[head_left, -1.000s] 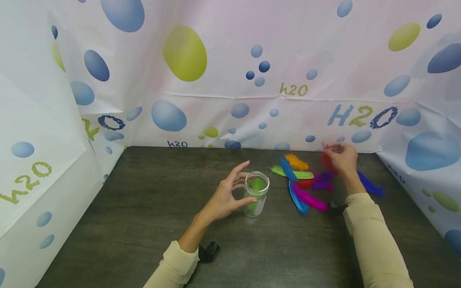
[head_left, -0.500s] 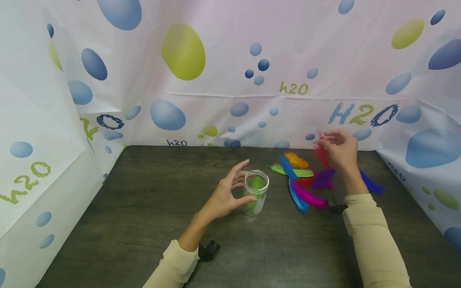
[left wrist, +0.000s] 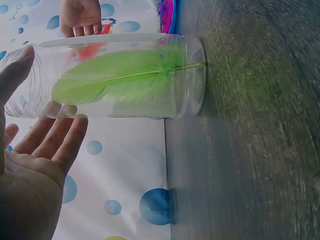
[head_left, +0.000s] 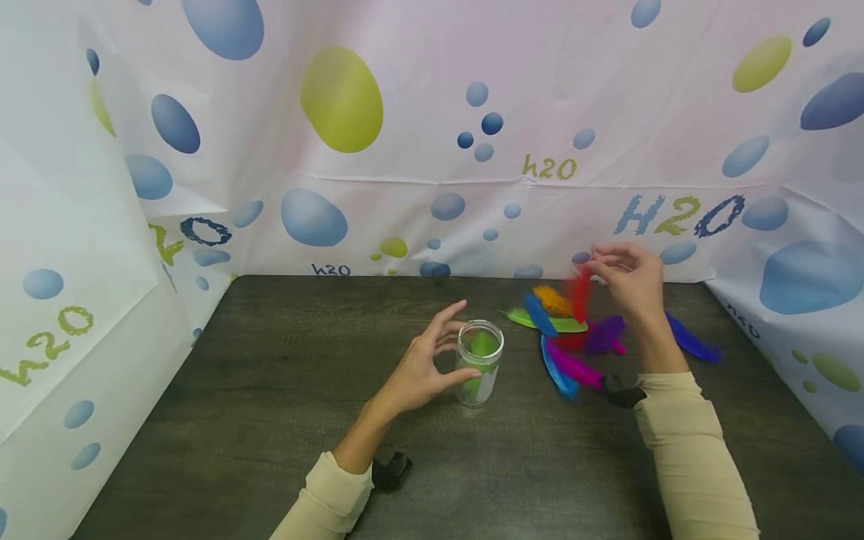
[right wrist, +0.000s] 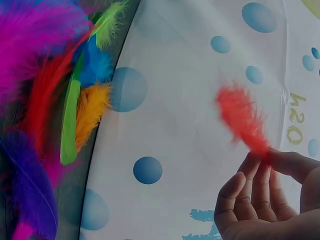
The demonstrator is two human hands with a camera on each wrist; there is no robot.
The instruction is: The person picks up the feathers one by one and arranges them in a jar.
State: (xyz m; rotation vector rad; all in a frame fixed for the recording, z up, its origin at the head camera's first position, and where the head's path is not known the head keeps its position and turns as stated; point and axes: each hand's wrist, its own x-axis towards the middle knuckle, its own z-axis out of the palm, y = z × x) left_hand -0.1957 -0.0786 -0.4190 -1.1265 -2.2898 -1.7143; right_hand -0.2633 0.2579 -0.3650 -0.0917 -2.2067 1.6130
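A clear glass jar (head_left: 474, 399) stands upright on the table, with a light green feather (left wrist: 115, 75) inside it. My left hand (head_left: 420, 373) steadies the jar, thumb on the near side and fingertips against the other. Over the back right of the table, my right hand (head_left: 634, 289) pinches a red feather (right wrist: 242, 117) by its quill end between thumb and fingertips. The feather hangs down in the head view, slightly blurred. Below and left of that hand lies a pile of feathers: orange (head_left: 553, 301), green (head_left: 570, 326), magenta (head_left: 574, 366), purple (head_left: 605, 334) and blue (head_left: 540, 315).
A dark blue feather (head_left: 694, 341) lies apart on the right, beyond my right wrist. The dark wooden table (head_left: 270, 390) is bounded by a bubble-printed curtain (head_left: 405, 150) at the back and sides. Black wrist straps (head_left: 391, 472) sit below my wrists.
My right hand has lifted the red feather from the back right and moved left with it, over the pile. My left hand and the jar have stayed in place.
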